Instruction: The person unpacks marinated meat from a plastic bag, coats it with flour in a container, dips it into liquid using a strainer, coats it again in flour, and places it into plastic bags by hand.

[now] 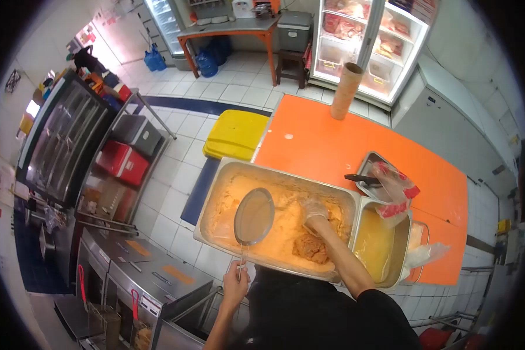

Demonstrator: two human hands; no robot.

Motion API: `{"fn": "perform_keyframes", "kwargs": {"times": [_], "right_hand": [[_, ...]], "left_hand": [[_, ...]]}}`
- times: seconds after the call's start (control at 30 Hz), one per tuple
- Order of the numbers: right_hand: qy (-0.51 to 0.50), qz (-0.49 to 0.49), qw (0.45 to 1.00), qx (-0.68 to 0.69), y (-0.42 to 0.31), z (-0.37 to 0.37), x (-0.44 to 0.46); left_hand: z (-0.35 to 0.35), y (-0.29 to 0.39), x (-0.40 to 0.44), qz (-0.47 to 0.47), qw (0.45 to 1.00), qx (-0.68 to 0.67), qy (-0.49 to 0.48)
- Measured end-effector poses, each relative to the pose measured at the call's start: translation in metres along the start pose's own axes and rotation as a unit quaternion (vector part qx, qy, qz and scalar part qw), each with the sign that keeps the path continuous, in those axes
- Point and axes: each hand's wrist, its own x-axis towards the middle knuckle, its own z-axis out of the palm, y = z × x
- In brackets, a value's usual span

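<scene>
My left hand (pixel 235 284) is closed around the handle of a round mesh sieve (pixel 254 216), which is held over the left half of a large steel pan (pixel 356 201). Orange-tinted flour (pixel 221 204) covers much of the pan's bottom. My right hand (pixel 315 211), in a clear plastic glove, reaches into the flour in the pan's right half; its fingers are hard to make out. Close to that wrist lies a clump of coated food, perhaps chicken (pixel 311 249). Right of the pan stands a deep steel container (pixel 411 224) of yellowish liquid.
On the orange table (pixel 315 146) are a cardboard tube (pixel 346 91) and a small steel tray (pixel 364 185) with a black-handled utensil and plastic packaging. A yellow lid (pixel 233 134) is beside the table. Fryers (pixel 151 280) stand at lower left, a lit fridge (pixel 361 41) behind.
</scene>
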Motion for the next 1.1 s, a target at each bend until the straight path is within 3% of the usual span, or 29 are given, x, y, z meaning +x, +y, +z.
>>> {"fn": "perform_keyframes", "kwargs": {"times": [0.1, 0.2, 0.27, 0.3, 0.37, 0.4, 0.5, 0.57, 0.67, 0.8, 0.87, 0.9, 0.97, 1.1], "right_hand": [[-0.045, -0.025, 0.998, -0.048, 0.020, 0.047, 0.025], [-0.008, -0.064, 0.996, 0.055, 0.019, 0.015, 0.012], [-0.020, 0.008, 0.967, 0.254, -0.006, -0.019, 0.005], [-0.023, 0.010, 0.967, 0.253, -0.022, -0.048, 0.001], [-0.158, 0.018, 0.980, 0.121, -0.045, -0.099, -0.004], [-0.158, 0.025, 0.979, 0.123, -0.042, -0.080, 0.004], [-0.123, -0.107, 0.983, 0.079, -0.035, -0.024, 0.026], [-0.087, -0.237, 0.965, -0.062, -0.039, -0.024, 0.028], [-0.157, -0.289, 0.928, -0.172, -0.036, -0.037, 0.049], [-0.154, -0.260, 0.948, -0.097, -0.031, -0.001, 0.054], [-0.098, -0.144, 0.980, -0.095, -0.038, 0.003, 0.052], [-0.099, -0.145, 0.979, -0.101, -0.039, 0.004, 0.055], [-0.193, -0.034, 0.979, 0.062, -0.056, -0.025, 0.048], [-0.117, -0.082, 0.986, 0.085, -0.055, -0.002, 0.046]], "left_hand": [[-0.011, -0.003, 0.017, -0.030, 0.999, -0.025, -0.019], [-0.020, 0.000, 0.037, -0.037, 0.997, -0.022, -0.063], [-0.025, -0.005, 0.051, -0.029, 0.997, -0.027, -0.068], [-0.027, -0.006, 0.058, -0.018, 0.997, -0.029, -0.070], [-0.032, 0.004, 0.070, -0.022, 0.997, -0.036, -0.070], [-0.035, 0.007, 0.075, -0.023, 0.997, -0.041, -0.068], [-0.039, 0.001, 0.090, -0.021, 0.995, -0.075, -0.067], [-0.043, -0.001, 0.098, -0.011, 0.995, -0.076, -0.066], [-0.050, 0.001, 0.106, -0.006, 0.995, -0.079, -0.056], [-0.053, -0.008, 0.111, 0.011, 0.996, -0.079, -0.043], [-0.052, -0.017, 0.113, 0.005, 0.994, -0.098, -0.039], [-0.050, -0.020, 0.114, 0.000, 0.993, -0.114, -0.040], [-0.048, -0.015, 0.114, -0.004, 0.992, -0.117, -0.037], [-0.050, -0.012, 0.115, -0.010, 0.993, -0.117, -0.033]]}}
